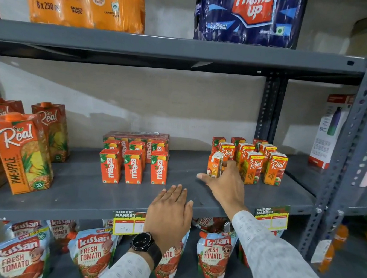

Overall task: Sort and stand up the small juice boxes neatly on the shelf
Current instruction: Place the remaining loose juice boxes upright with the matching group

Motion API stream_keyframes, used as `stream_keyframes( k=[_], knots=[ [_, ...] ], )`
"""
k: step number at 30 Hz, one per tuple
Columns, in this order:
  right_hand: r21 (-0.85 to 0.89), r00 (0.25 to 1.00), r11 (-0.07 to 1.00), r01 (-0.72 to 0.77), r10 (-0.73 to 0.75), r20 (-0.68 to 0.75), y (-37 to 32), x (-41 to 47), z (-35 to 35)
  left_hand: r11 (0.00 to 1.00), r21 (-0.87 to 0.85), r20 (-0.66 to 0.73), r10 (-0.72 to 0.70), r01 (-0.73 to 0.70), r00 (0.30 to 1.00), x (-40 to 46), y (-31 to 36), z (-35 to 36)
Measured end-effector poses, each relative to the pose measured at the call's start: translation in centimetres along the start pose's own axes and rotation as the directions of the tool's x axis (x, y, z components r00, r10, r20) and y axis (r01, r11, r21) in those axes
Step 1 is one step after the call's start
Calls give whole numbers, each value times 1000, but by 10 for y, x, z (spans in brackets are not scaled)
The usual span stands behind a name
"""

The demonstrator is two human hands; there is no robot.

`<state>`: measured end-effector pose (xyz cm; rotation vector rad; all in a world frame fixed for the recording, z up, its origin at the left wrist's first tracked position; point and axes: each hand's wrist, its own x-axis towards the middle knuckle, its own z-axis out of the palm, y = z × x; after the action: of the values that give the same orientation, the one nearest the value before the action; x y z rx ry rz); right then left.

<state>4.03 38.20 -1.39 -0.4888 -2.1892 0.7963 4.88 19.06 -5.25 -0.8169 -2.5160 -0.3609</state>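
On the grey middle shelf (79, 187) stand two groups of small orange juice boxes. The Maaza boxes (133, 166) are upright in rows at the centre, with a wrapped pack (138, 135) behind them. The small Real boxes (255, 162) stand upright in rows at the right. My right hand (225, 183) is at the left front of that group, fingers closed on one Real box (215, 164) that is upright and turned side-on. My left hand (169, 213), wearing a black watch, rests flat on the shelf's front edge, fingers apart, holding nothing.
Large Real pineapple cartons (22, 152) stand at the left of the same shelf. Shrink-wrapped bottle packs (250, 15) sit on the shelf above. Kissan tomato pouches (93, 255) fill the shelf below. Price tags (128, 223) hang on the shelf edge. A steel upright (352, 144) bounds the right side.
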Motion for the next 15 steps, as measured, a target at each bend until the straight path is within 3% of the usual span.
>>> stream_keyframes(
  k=[7, 15],
  knots=[
    [26, 998, 999, -20, 19, 59, 7, 5, -2, 1000, 4, -26, 1, 0, 1000, 1, -2, 3],
    [112, 1000, 994, 3, -6, 26, 6, 0, -2, 1000, 9, -37, 16, -16, 999, 0, -3, 4]
  ],
)
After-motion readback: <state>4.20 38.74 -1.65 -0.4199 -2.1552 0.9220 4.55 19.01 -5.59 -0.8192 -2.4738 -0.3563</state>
